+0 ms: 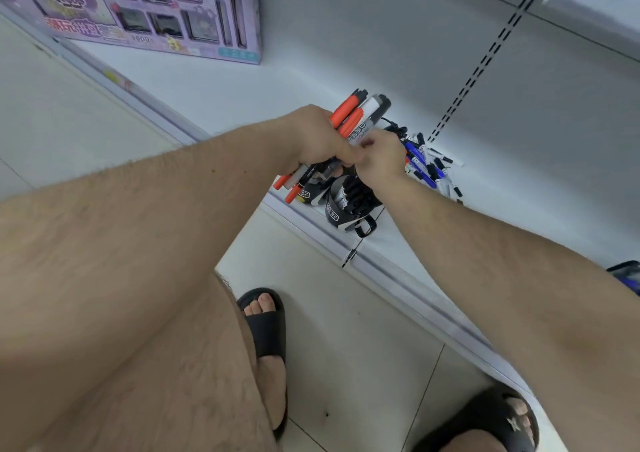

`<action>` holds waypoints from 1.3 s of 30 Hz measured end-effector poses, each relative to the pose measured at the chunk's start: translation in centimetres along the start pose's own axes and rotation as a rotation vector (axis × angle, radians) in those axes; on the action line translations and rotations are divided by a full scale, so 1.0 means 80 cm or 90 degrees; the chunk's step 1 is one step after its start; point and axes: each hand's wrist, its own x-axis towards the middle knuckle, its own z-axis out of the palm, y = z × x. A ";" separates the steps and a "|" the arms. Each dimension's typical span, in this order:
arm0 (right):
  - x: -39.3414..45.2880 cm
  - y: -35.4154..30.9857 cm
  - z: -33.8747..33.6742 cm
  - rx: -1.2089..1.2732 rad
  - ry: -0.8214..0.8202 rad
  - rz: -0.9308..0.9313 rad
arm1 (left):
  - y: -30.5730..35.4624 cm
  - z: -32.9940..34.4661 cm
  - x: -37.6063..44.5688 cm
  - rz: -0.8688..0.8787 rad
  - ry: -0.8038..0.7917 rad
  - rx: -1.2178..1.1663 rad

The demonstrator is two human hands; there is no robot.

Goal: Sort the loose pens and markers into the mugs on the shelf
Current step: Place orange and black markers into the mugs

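Markers (346, 122), a mixed orange, black and grey bundle at frame centre above the shelf (242, 81) edge, looked light, stiff and smooth enough to slide, so a grip round the barrels' middle seemed safest. The left hand (318, 136) was clenched round that bundle. The right hand (381, 155) pinched one grey marker in it. Just below stood black mugs (346, 202), one holding dark pens. Farther right lay a loose pile of pens (429, 166).
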 end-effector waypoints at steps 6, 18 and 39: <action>-0.045 0.000 -0.076 0.402 -0.022 0.154 | 0.001 0.014 0.000 -0.019 -0.141 -0.045; -0.107 0.016 -0.154 0.514 -0.035 0.112 | 0.025 0.041 -0.025 -0.042 -0.299 -0.093; -0.105 0.024 -0.168 0.339 0.201 0.031 | 0.006 -0.025 -0.012 -0.047 0.041 -0.144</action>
